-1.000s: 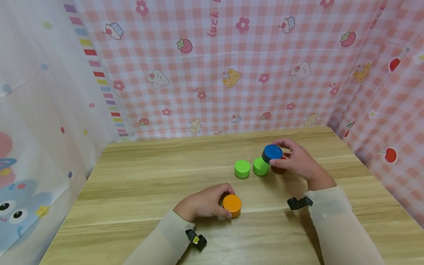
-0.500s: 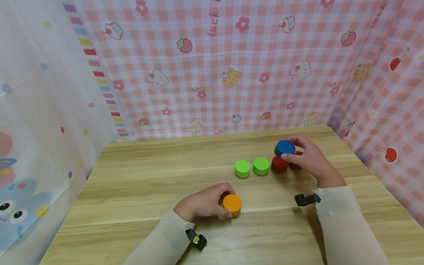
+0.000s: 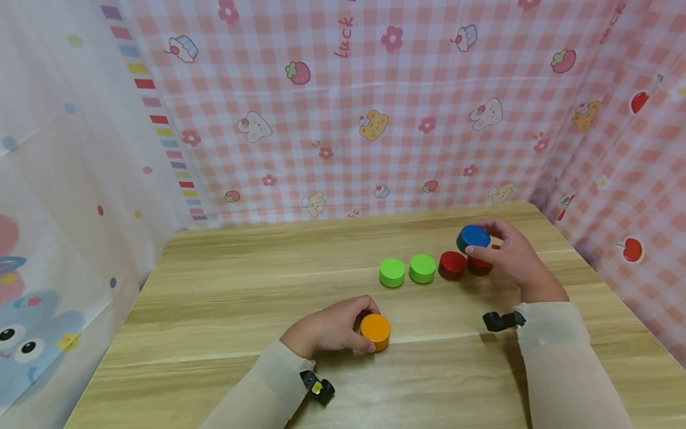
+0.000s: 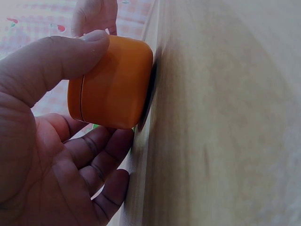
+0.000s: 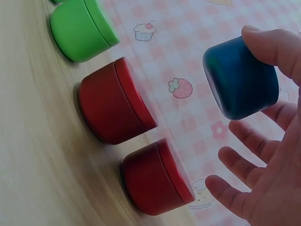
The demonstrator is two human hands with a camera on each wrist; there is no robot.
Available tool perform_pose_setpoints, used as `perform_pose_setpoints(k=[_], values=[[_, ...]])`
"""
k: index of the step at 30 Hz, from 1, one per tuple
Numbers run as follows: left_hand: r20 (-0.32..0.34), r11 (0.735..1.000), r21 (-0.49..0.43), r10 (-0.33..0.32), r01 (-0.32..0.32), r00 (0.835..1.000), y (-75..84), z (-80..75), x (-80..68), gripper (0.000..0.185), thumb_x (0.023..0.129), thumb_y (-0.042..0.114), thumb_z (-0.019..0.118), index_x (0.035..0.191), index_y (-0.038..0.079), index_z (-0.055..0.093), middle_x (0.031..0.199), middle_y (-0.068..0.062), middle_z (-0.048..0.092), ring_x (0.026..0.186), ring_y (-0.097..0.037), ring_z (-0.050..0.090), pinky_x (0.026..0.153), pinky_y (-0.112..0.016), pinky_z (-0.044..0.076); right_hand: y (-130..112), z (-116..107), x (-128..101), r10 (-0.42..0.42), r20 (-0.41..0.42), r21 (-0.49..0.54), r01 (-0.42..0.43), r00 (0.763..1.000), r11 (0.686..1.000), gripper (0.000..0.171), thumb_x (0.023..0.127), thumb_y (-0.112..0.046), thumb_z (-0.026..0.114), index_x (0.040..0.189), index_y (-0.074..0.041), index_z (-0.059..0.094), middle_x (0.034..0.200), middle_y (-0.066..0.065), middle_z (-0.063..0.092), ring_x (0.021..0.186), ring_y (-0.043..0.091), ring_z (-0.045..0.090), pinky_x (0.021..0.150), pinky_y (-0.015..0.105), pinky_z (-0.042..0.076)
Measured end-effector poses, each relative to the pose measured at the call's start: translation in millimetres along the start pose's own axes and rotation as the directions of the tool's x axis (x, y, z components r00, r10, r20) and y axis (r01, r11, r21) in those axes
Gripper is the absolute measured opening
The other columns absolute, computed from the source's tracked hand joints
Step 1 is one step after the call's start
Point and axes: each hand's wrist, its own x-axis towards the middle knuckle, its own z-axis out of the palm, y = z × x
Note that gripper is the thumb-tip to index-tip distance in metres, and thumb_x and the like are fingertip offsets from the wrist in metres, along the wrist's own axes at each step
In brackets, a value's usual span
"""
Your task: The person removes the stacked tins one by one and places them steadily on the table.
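My right hand [image 3: 506,253] holds a blue round block [image 3: 473,237] in the air above the right end of a row of blocks; the blue round block [image 5: 241,84] is pinched by fingertips. In the row on the wooden table [image 3: 241,286] stand two green blocks [image 3: 392,272] [image 3: 422,267] and two red blocks [image 3: 452,265] [image 3: 479,266]. The second red block [image 5: 155,183] lies right under the hand. My left hand [image 3: 327,328] grips an orange block [image 3: 376,331] resting on the table near the front; thumb and fingers wrap the orange block [image 4: 113,87].
Pink checked cloth [image 3: 375,107] walls the table at the back and right, and a white printed curtain [image 3: 64,179] hangs at the left. The table's right edge [image 3: 600,280] runs close to the right hand.
My right hand has carried the blue block to the right, from above the first red block to above the second red one. The left hand and orange block have not moved.
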Motion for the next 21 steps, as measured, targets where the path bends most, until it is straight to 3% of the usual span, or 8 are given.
perform_pose_setpoints(k=[21], values=[[0.001, 1.0, -0.001, 0.018, -0.018, 1.0, -0.1, 0.3, -0.9, 0.048, 0.081, 0.019, 0.091, 0.118, 0.023, 0.06, 0.115, 0.011, 0.063, 0.107, -0.011, 0.057, 0.107, -0.034, 0.042, 21.4, -17.8, -1.5, 0.075, -0.149, -0.01, -0.077, 0.986, 0.997, 0.074, 0.099, -0.04, 0.074, 0.152, -0.002, 0.041, 0.161, 0.028, 0.038, 0.149, 0.049, 0.031, 0.116, 0.071, 0.031]])
